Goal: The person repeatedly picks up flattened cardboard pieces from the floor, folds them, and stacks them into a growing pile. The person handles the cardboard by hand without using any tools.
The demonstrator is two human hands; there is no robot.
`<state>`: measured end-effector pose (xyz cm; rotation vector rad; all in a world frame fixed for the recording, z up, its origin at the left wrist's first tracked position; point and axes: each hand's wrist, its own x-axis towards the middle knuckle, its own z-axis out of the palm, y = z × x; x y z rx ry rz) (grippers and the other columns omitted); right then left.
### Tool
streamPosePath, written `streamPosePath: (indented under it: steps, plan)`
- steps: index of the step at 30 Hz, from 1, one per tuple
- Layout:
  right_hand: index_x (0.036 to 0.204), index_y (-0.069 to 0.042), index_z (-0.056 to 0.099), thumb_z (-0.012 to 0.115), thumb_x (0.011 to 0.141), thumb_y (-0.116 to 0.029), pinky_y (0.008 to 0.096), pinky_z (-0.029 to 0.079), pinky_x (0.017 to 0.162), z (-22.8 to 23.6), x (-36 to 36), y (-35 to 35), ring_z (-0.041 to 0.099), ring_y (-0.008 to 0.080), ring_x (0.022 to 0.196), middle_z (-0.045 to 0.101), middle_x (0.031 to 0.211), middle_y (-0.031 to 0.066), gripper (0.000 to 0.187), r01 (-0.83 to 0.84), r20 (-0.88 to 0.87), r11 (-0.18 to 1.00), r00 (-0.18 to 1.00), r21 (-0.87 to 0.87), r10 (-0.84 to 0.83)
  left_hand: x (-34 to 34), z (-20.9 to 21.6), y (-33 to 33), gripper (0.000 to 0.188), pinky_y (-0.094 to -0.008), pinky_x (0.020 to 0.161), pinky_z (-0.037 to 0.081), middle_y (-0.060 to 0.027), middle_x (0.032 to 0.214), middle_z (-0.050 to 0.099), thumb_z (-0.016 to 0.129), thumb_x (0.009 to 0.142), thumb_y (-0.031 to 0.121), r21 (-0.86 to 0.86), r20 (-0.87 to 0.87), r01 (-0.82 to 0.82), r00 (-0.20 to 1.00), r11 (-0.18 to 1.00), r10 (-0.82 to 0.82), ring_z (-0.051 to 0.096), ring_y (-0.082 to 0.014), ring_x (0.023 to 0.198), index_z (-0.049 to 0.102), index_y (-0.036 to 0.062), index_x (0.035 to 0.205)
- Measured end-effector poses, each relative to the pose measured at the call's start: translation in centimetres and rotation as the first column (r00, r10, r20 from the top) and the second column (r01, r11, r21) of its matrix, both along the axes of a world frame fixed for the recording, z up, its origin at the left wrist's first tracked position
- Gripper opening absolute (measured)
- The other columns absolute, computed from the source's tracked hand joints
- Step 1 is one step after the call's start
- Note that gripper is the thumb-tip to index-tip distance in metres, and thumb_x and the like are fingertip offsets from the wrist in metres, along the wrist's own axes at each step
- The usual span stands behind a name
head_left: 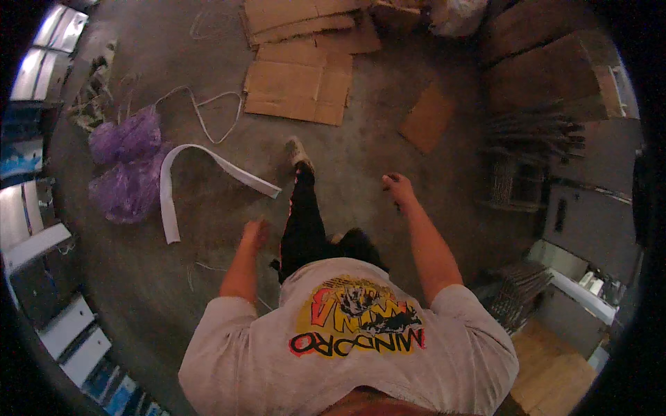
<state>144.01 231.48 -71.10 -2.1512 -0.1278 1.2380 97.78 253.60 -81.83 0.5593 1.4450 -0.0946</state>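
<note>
My right hand (397, 187) hangs over the concrete floor, out in front of my body, its fingers curled in. Nothing plainly shows in it. On the other side, my left hand (256, 233) is low beside my leg, small and smeared, so its fingers cannot be made out. Nearest to it on the floor lies a long white strip (201, 151), bent into an arch. Left of the strip sits a bundle of crumpled purple plastic wrap (128, 166). A thin pale cord (198, 111) loops from the bundle's top. Neither hand touches these things.
Flattened cardboard sheets (298, 83) lie ahead, with a smaller cardboard piece (429, 118) to their right. Stacked brown boards (548, 69) and bundled dark rods (534, 132) line the right side. White and blue panels (66, 326) edge the left. One foot (300, 154) is stretched forward.
</note>
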Motion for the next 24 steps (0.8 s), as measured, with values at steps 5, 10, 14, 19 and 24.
streamPosePath:
  steps: [5, 10, 14, 19, 24]
  plan:
    - [0.108, -0.004, 0.061, 0.065, 0.082, -0.033, 0.0342, 0.045, 0.054, -16.3, 5.1, 12.3, 0.058, 0.0184, 0.071, 0.066, 0.086, 0.007, 0.039, -0.087, 0.051, 0.99, 0.994, -0.108, 0.093, 20.8, -10.8, 17.0, 0.047, -0.0376, 0.081, 0.044, -0.0094, 0.111, 0.052, 0.064, 0.085, 0.035, 0.026, 0.016, 0.02, 1.0, 0.999, -0.02, 0.051, -0.0244, 0.099, 0.047, 0.007, 0.118]
    - [0.105, -0.005, 0.062, 0.06, 0.085, -0.029, 0.0386, 0.043, 0.063, -33.7, 12.6, 15.2, 0.056, 0.0191, 0.076, 0.063, 0.087, 0.0079, 0.031, 0.022, 0.043, 0.978, 0.999, -0.21, -0.014, 32.7, -21.2, 24.5, 0.067, -0.0416, 0.095, 0.041, -0.0166, 0.136, 0.039, 0.064, 0.085, 0.038, -0.1, 0.051, -0.14, 0.988, 0.985, 0.145, 0.04, -0.0317, 0.123, 0.034, 0.0076, 0.137]
    - [0.104, -0.007, 0.063, 0.056, 0.086, -0.023, 0.0399, 0.041, 0.067, -43.4, 20.0, 13.9, 0.053, 0.0203, 0.081, 0.061, 0.088, 0.0089, 0.025, 0.593, -0.091, 0.671, 0.716, -0.445, -0.693, 36.5, -30.7, 27.3, 0.083, -0.0456, 0.101, 0.036, -0.0192, 0.147, 0.023, 0.066, 0.082, 0.045, -0.123, -0.033, -0.297, 0.955, 0.947, 0.295, 0.03, -0.0334, 0.132, 0.023, 0.0096, 0.144]
    - [0.114, -0.008, 0.058, 0.057, 0.088, -0.037, 0.0422, 0.043, 0.07, -50.0, 28.6, 8.9, 0.051, 0.0228, 0.086, 0.06, 0.102, 0.0097, 0.04, 0.779, -0.07, 0.58, 0.582, -0.238, -0.81, 38.4, -40.3, 29.3, 0.11, -0.0551, 0.1, 0.034, -0.0201, 0.143, 0.025, 0.072, 0.071, 0.055, -0.045, -0.326, -0.49, 0.831, 0.871, 0.45, 0.031, -0.0356, 0.131, 0.001, 0.0176, 0.147]
    - [0.127, -0.007, 0.049, 0.059, 0.086, -0.048, 0.0481, 0.041, 0.086, -58.6, 35.2, 3.8, 0.053, 0.0281, 0.098, 0.057, 0.117, 0.012, 0.058, 0.955, -0.056, 0.272, 0.267, -0.116, -0.962, 40.6, -45.1, 31.6, 0.104, -0.0536, 0.092, 0.041, -0.0155, 0.133, 0.031, 0.077, 0.064, 0.058, 0.04, -0.511, -0.469, 0.749, 0.882, 0.421, 0.039, -0.0331, 0.117, 0.022, 0.0173, 0.142]
